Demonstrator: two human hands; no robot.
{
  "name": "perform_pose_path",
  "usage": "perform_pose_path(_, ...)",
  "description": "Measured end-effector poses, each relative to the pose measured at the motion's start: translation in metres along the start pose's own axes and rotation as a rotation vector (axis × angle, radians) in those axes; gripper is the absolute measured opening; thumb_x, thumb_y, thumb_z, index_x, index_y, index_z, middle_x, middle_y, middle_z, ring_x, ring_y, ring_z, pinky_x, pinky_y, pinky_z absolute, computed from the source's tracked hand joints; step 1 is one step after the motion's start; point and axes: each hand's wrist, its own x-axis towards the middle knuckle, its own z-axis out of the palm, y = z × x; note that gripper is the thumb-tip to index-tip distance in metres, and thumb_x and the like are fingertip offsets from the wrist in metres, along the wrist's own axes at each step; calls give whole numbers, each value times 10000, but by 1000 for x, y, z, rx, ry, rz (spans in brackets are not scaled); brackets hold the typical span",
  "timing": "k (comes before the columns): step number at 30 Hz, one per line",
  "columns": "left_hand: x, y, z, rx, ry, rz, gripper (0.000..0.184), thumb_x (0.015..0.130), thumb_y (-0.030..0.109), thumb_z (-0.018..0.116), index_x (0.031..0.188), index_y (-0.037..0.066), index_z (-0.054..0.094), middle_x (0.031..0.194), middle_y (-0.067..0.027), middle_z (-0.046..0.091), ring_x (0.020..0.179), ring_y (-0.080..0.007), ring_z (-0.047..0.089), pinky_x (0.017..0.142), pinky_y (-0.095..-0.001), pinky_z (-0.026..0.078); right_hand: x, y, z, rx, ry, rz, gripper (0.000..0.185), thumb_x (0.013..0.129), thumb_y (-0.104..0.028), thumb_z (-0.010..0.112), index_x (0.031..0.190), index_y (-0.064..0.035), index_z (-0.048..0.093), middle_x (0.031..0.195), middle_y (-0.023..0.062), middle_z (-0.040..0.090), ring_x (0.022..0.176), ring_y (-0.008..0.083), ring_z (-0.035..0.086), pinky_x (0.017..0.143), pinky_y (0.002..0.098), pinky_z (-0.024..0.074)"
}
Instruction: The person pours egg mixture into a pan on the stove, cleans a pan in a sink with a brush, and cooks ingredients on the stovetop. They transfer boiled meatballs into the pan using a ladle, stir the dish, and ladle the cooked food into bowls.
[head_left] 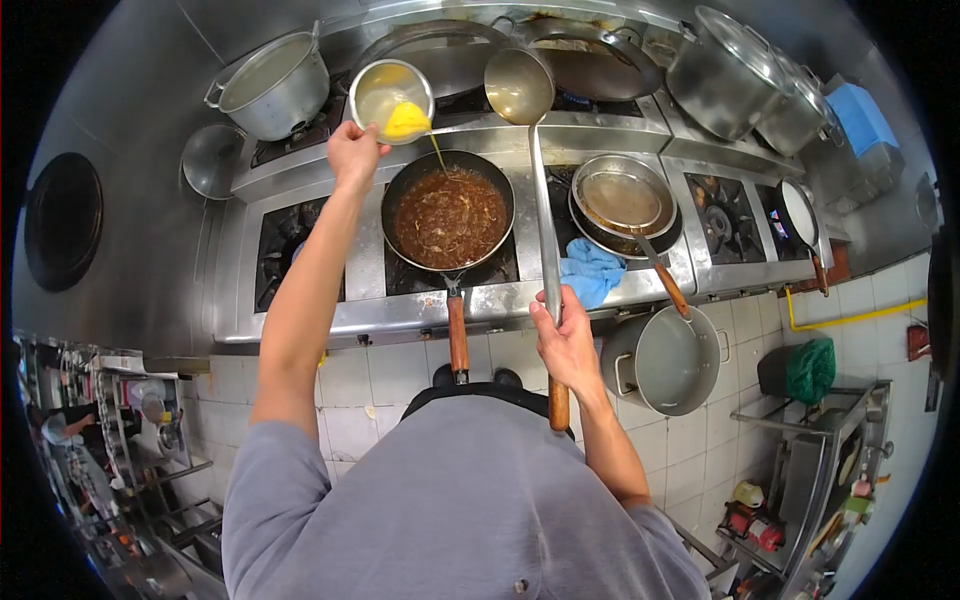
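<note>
My left hand (357, 152) grips the rim of a small metal bowl (378, 78), tilted over the stove. Yellow beaten egg (406, 121) runs from its lip in a thin stream. Below it, a frying pan (449, 262) with a wooden handle sits on a burner, holding a bubbling reddish-brown sauce (450, 220) with pale strands in it. In my right hand (567, 340) is the long handle of a ladle (519, 86), fingers wrapped around it. The ladle's bowl is raised beyond the pan, to the right of the metal bowl.
Right of the pan, a strainer (626, 195) rests on another pan beside a blue cloth (592, 272). Large pots (275, 88) and two woks (590, 70) line the back. A deep pot (668, 362) stands low at right, near a metal rack (820, 430).
</note>
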Motion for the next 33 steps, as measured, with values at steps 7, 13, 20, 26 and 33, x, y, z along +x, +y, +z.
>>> perform_pose_path(7,-14,-2,-55,67,79,81,292,866,68,667,684,18,445,730,-41,547,584,-122,589,503,-265,557,6,-14,7,-48,-65,48,235,942,-219,585,1033,-7,540,690,84,566,648,143,511,616,326,446)
perform_pose_path(13,-71,16,-88,176,7,56,268,890,99,660,723,21,466,726,-35,543,605,-102,595,516,-242,532,10,-15,16,-40,-118,27,252,942,-223,583,1038,4,531,744,108,584,698,163,539,659,336,461)
perform_pose_path(20,-111,7,-82,-16,-87,-19,174,913,115,654,803,26,552,762,-31,584,644,-91,605,595,-233,566,10,-13,19,-47,-150,38,242,942,-215,577,1035,4,529,748,115,586,717,170,548,679,342,465)
perform_pose_path(26,-108,12,-36,-133,-101,-59,133,911,89,645,840,14,561,764,-36,587,642,-91,596,601,-239,572,5,-16,15,-1,-150,66,213,944,-193,580,1038,-8,535,718,58,543,661,108,482,606,293,429)
perform_pose_path(33,-70,27,-11,-100,-47,22,241,885,73,651,746,20,461,798,-63,568,622,-143,627,545,-260,561,0,-14,7,101,-95,48,185,951,-172,577,1031,-10,536,682,-12,483,601,67,405,539,259,369)
